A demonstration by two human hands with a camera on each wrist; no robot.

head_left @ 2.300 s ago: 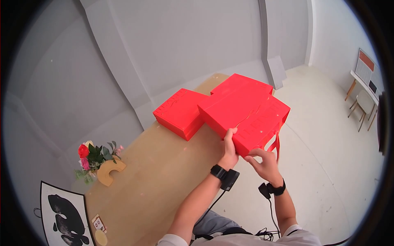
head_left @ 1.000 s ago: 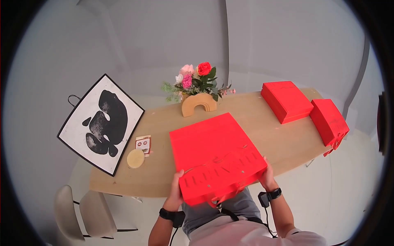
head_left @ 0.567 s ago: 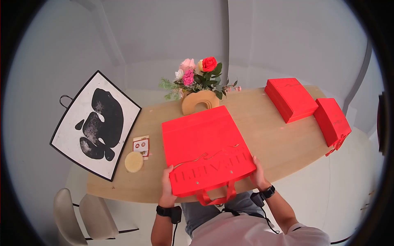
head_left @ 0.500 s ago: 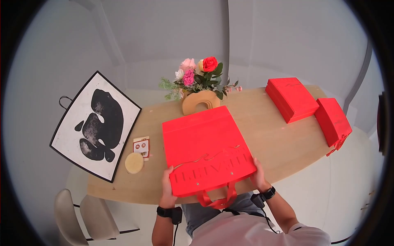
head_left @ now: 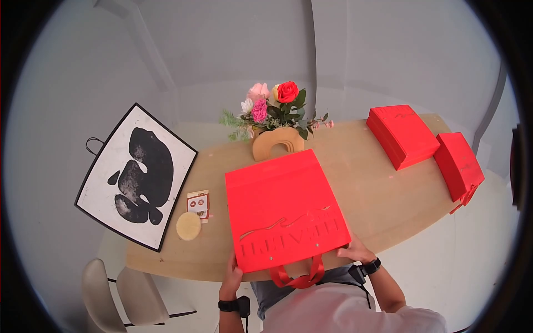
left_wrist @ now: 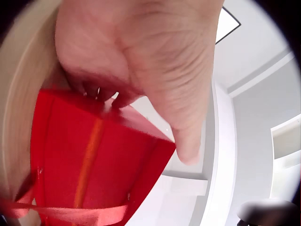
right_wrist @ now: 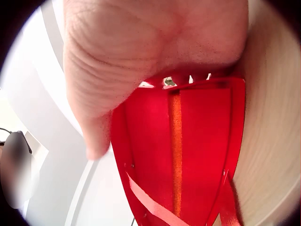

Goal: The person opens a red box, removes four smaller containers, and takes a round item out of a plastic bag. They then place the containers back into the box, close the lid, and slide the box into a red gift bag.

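Observation:
A large red paper gift bag [head_left: 280, 194] lies flat on the wooden table, its embossed lettering facing up and its ribbon handles [head_left: 297, 282] hanging over the table's front edge. My left hand [head_left: 232, 277] rests at the bag's lower left corner; in the left wrist view the fingers reach along its side and the thumb stands straight beside its edge. My right hand [head_left: 360, 251] is at the lower right corner, thumb extended off the edge, fingers mostly hidden behind the side. Both wrist views look into the bag's mouth [right_wrist: 176, 141], where an orange strip runs down the middle.
Red boxes [head_left: 402, 136] and a smaller red bag [head_left: 459, 166] stand at the table's right end. A flower vase [head_left: 277, 143] is just behind the large bag. Cards [head_left: 198, 204], a pale round disc [head_left: 189, 226] and a black-and-white print [head_left: 139, 175] are on the left, a chair [head_left: 133, 294] below.
The large red gift bag was brought from the right end and laid at the middle of the table. Lately both hands have slid toward its near corners, and the right thumb has come off its top face.

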